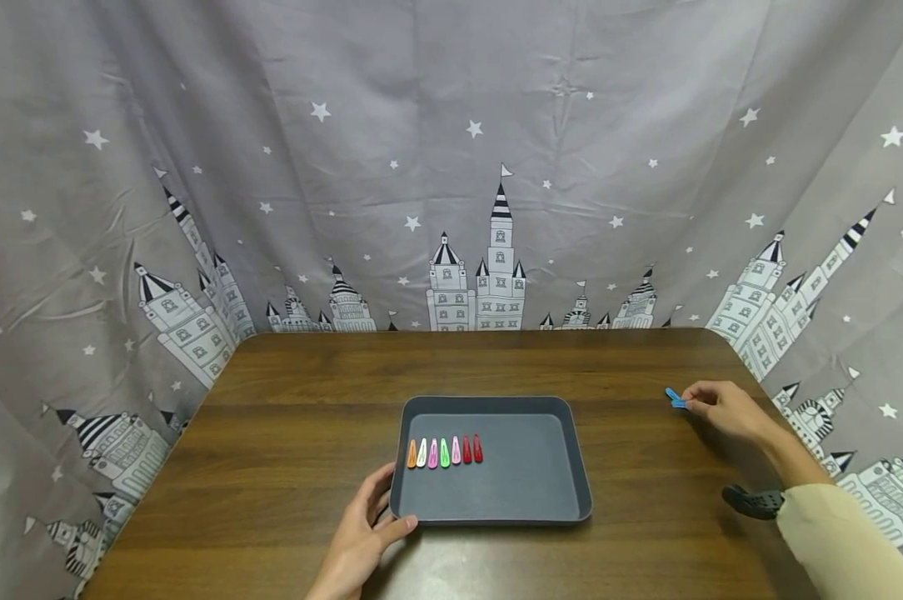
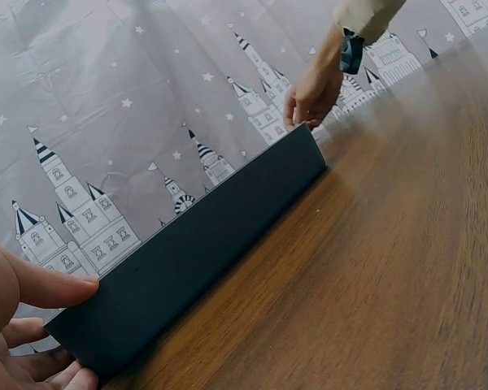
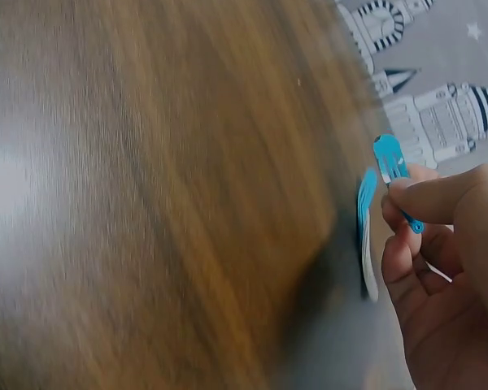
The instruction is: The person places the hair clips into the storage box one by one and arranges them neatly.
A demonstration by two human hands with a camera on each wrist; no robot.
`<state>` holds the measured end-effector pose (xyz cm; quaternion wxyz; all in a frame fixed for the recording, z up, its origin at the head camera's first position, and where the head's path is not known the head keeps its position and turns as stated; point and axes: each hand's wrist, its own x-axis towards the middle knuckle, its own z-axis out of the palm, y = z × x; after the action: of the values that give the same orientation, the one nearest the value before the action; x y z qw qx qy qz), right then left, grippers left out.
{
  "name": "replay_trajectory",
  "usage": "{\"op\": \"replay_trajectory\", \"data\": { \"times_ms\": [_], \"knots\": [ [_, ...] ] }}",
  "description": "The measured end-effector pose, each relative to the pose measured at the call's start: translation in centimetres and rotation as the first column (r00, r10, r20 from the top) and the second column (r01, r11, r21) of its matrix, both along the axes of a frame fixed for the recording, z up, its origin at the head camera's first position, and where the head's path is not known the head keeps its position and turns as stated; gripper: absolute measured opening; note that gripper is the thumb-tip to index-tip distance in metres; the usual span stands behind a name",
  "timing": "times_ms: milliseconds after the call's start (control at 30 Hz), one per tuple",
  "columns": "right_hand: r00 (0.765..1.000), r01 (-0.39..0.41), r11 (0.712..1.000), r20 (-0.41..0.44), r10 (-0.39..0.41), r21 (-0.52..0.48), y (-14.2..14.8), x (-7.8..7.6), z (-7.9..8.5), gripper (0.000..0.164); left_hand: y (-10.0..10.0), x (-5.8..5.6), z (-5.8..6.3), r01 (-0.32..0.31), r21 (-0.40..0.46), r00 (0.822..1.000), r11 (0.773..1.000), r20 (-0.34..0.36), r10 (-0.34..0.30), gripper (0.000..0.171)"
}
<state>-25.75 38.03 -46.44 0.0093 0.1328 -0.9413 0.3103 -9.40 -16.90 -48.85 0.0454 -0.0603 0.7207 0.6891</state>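
Note:
A dark grey tray (image 1: 526, 467) lies on the table with several snap hair clips (image 1: 445, 452) in a row on its left half. They run from orange through white, pink, green and light pink to two red ones. My left hand (image 1: 365, 521) grips the tray's near left corner, thumb on the front wall and fingers round the side. Far to the right, my right hand (image 1: 729, 410) pinches a blue hair clip (image 3: 396, 166) between thumb and fingers. A second blue hair clip (image 3: 366, 236) shows right beside the fingertips; I cannot tell whether they hold it.
The brown wooden table (image 1: 294, 400) runs back to a grey curtain (image 1: 391, 183) printed with castles and stars. A black band (image 1: 753, 502) sits at my right wrist, by the cream sleeve (image 1: 849, 533).

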Motion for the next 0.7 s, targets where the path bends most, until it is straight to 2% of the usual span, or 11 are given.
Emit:
{"op": "replay_trajectory", "data": {
  "times_ms": [467,700],
  "knots": [
    [0.994,-0.092,0.990,0.055,0.098,-0.103,-4.5,-0.8,1.2,0.006,0.0,0.0,0.1,-0.014,0.002,0.999,1.000,0.029,0.014,0.082],
    [0.986,-0.149,0.984,0.055,0.155,-0.096,-6.8,-1.3,1.6,0.008,0.0,0.0,0.0,-0.003,0.033,1.000,0.999,0.017,0.003,0.083]
  ]
}}
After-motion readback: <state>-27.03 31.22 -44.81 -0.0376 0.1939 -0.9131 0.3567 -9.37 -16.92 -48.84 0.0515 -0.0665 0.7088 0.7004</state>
